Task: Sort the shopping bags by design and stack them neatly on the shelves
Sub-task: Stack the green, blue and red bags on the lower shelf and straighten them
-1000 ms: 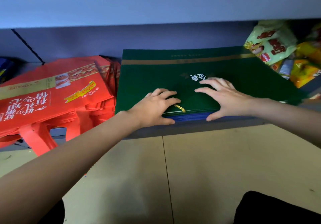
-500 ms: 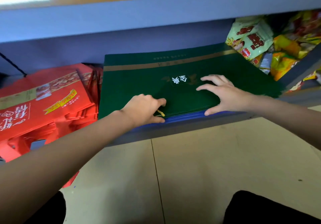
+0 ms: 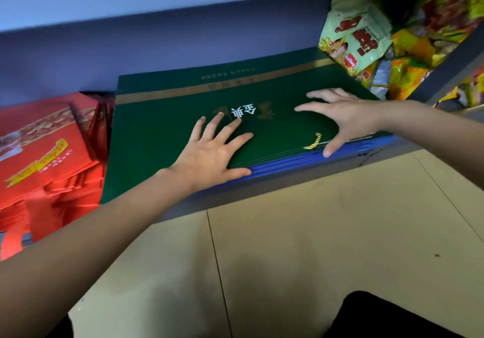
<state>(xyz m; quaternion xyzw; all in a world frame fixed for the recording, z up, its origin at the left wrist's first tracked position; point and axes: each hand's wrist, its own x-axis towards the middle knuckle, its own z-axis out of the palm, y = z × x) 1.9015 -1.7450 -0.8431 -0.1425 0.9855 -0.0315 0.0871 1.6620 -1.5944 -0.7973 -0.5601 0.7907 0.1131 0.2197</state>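
Far left of the shelf (image 3: 309, 177): red bags (image 3: 49, 154) in a loose pile, printed faces up, handles spilling over the front edge; stack is uneven, edges not aligned.

Just beside them, centre: green bags (image 3: 162, 133) stacked flat, gold band along the far edge, white characters on the top face; blue bags (image 3: 314, 158) show as thin edges underneath the green ones at the front; a gold cord handle (image 3: 314, 142) pokes out of the front edge between the hands.

Left hand (image 3: 212, 149): fingers spread wide and straight, palm flat on the top green bag, thumb along the front edge of the stack; holding nothing, just pressing.

Right hand (image 3: 345, 117): fingers spread and lightly arched over the top green bag, thumb down at the front edge touching the blue layer; also not gripping anything.

Right end of the shelf: snack packets (image 3: 366, 36), green and yellow-orange, heaped at the green stack's far right corner; cannot tell whether they touch it.

Below the shelf: tan tiled floor (image 3: 288, 246).
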